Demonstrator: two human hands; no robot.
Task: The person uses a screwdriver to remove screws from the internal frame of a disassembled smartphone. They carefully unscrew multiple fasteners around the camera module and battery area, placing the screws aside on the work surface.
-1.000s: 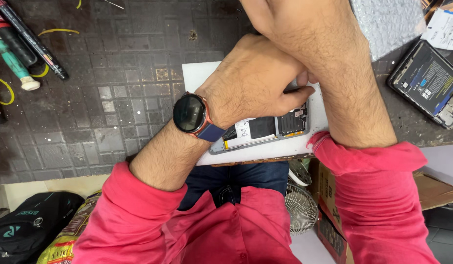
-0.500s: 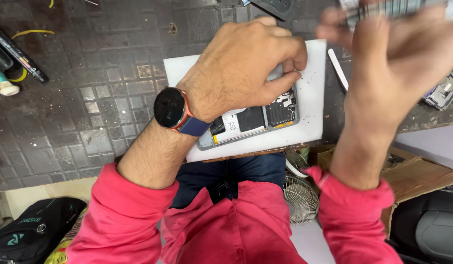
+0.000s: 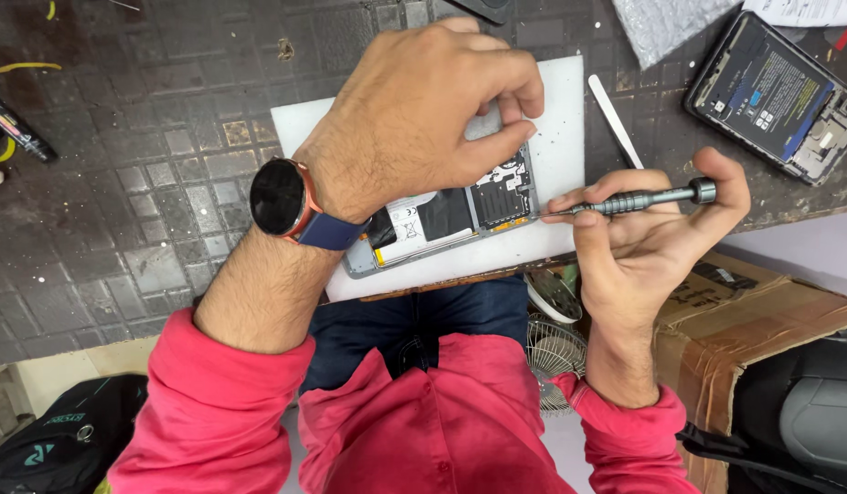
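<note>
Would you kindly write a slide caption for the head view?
Left hand steadies an opened phone on a white mat while the right hand aims a precision screwdriver at it.

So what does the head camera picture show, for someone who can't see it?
A person's left hand presses an opened phone onto a white mat, while the right hand holds a small screwdriver with its tip at the phone's edge. Another opened phone lies on the dark workbench.

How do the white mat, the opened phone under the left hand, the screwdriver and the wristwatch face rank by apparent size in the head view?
1. white mat
2. opened phone, partly hidden by the left hand
3. screwdriver, held in the right hand
4. wristwatch face
</note>
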